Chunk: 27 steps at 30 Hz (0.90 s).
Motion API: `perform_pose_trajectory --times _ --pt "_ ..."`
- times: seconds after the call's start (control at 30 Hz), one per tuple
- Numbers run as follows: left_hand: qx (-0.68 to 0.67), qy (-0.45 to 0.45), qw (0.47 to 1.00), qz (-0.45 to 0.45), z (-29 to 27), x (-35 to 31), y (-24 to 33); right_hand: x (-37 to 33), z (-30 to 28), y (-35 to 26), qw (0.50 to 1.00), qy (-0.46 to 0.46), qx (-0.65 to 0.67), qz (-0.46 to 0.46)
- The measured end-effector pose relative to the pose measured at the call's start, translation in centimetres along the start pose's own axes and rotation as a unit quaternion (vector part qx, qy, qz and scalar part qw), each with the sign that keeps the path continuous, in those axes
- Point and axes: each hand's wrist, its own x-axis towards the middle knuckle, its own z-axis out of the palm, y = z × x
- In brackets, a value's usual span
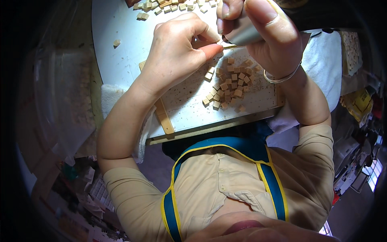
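My left hand (177,48) pinches a tiny pale wooden piece (219,41) between thumb and forefinger, held above a white work board (185,101). My right hand (266,36), with a thin bangle at the wrist, grips a smooth grey tool (242,34) whose tip meets that piece. Below both hands lies a heap of several small wooden cubes (229,86) on the board. The tool's far end is hidden by my fingers.
More wooden cubes (161,6) are scattered along the far edge of the white table (117,36). A wooden strip (165,117) borders the board's left side. White cloths (322,60) lie under the board. Clutter fills the floor at left and right.
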Motion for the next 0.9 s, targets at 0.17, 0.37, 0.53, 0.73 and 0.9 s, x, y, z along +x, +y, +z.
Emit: perform_pose_trajectory --times 0.17,0.37,0.53,0.73,0.9 --pt "0.002 0.003 1.000 0.009 -0.1 0.1 0.2 0.0 0.3 -0.4 0.999 0.017 -0.022 0.031" --pt "0.000 0.009 1.000 0.016 0.1 0.0 -0.1 -0.1 0.2 0.6 0.998 -0.010 -0.051 -0.018" --pt "-0.010 0.011 1.000 0.011 0.1 -0.2 -0.3 -0.1 0.1 0.5 0.998 -0.025 -0.051 -0.020" --pt "0.011 0.024 0.999 0.034 0.2 -0.1 -0.7 -0.2 0.2 0.7 0.999 -0.028 -0.027 -0.007" --pt "-0.009 0.008 1.000 -0.008 0.1 -0.2 -0.7 -0.5 0.2 1.3 0.998 -0.039 0.041 0.027"
